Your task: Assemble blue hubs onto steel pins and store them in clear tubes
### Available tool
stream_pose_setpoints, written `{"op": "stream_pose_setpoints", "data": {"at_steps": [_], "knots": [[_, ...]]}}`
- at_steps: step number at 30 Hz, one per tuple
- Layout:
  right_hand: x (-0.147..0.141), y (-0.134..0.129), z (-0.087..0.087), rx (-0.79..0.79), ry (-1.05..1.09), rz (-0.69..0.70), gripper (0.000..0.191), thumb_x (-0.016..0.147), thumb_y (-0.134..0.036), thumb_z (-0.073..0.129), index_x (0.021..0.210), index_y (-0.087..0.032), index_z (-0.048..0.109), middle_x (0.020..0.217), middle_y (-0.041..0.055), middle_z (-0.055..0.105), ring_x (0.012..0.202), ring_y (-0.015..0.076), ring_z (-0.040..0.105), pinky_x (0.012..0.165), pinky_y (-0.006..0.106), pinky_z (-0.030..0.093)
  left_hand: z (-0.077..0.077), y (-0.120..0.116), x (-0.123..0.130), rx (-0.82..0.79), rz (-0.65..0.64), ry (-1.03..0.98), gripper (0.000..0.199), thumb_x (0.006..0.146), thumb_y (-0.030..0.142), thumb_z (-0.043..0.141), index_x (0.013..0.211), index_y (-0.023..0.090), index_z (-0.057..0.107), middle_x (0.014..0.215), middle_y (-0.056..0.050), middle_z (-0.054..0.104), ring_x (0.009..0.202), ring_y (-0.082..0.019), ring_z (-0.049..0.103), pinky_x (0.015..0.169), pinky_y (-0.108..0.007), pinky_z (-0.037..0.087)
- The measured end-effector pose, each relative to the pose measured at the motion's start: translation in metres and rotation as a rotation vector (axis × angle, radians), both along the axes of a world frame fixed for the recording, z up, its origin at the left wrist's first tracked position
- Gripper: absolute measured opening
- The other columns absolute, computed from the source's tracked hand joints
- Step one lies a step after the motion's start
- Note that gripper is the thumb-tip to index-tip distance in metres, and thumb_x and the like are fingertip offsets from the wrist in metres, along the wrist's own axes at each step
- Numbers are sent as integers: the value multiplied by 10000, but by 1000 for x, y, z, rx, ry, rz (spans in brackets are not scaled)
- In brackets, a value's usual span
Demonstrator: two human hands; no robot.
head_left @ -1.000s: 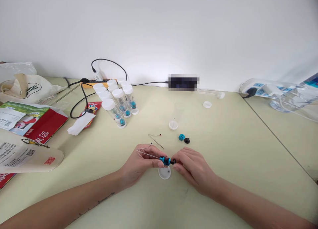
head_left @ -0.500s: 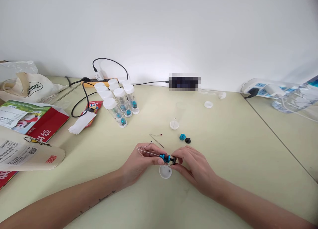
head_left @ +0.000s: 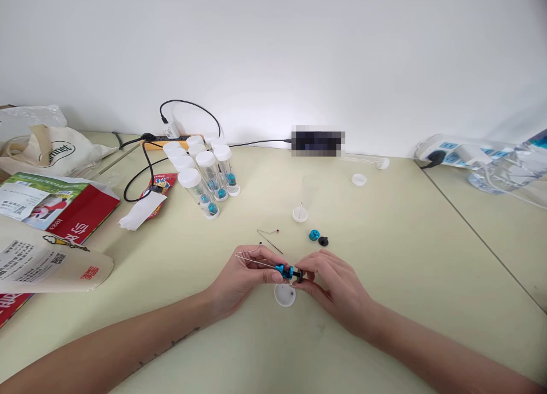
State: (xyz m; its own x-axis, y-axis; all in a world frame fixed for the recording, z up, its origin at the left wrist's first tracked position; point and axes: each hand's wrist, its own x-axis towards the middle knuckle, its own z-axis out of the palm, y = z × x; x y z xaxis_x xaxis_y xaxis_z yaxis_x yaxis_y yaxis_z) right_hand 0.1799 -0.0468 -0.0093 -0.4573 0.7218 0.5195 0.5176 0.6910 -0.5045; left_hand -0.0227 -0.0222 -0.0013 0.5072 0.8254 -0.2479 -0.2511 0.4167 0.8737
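My left hand (head_left: 245,277) pinches a small blue metal cylinder (head_left: 282,270) between thumb and fingers. From its left end a thin bent wire (head_left: 256,262) with a dark bead at its tip runs back over the fingers. At the cylinder's right end, my right hand (head_left: 329,283) grips a round black knob (head_left: 298,276) on a short black shaft. Below the hands lies a white cap (head_left: 285,296) with a small dark piece in it. Another bent wire (head_left: 270,242) with a red bead rests just beyond my left hand.
Beyond my right hand are a blue knob (head_left: 314,235) and a black knob (head_left: 323,241). A white cap (head_left: 300,214) holds an upright pin. Several clear tubes (head_left: 208,172) stand left; bags and a red box (head_left: 81,212) sit farther left. A power strip (head_left: 453,152) is at right.
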Motion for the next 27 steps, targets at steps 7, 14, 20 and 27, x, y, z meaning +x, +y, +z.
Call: {"op": "stream_pose_setpoints", "data": {"at_steps": [7, 14, 20, 27], "knots": [[2, -1, 3, -21, -27, 22, 133, 917, -306, 498, 914, -179, 538, 691, 5, 588, 607, 122, 488, 602, 255, 395, -2, 0, -1, 6, -18, -6, 144, 641, 133, 763, 769, 167, 707, 770, -24, 702, 754, -140, 642, 737, -260, 479], [3, -1, 6, -32, -32, 36, 239, 959, -351, 387, 895, -175, 535, 683, 12, 586, 593, 123, 483, 613, 265, 398, -2, 0, -1, 0, -7, -1, 151, 628, 142, 773, 763, 167, 710, 765, -30, 700, 743, -146, 644, 736, -267, 484], [4, -2, 6, -53, -45, 7, 220, 949, -356, 409, 1052, -190, 509, 792, 30, 617, 677, 138, 538, 679, 282, 443, -1, 0, 0, -16, 18, -1, 167, 614, 159, 781, 765, 168, 709, 763, -36, 698, 759, -166, 646, 759, -296, 486], [3, -2, -1, -24, -11, -17, 152, 881, -237, 561, 1018, -212, 500, 793, 8, 623, 668, 125, 532, 671, 276, 441, -1, 1, 0, -20, 13, -21, 151, 633, 152, 770, 770, 167, 710, 790, -34, 701, 780, -153, 636, 768, -273, 462]]}}
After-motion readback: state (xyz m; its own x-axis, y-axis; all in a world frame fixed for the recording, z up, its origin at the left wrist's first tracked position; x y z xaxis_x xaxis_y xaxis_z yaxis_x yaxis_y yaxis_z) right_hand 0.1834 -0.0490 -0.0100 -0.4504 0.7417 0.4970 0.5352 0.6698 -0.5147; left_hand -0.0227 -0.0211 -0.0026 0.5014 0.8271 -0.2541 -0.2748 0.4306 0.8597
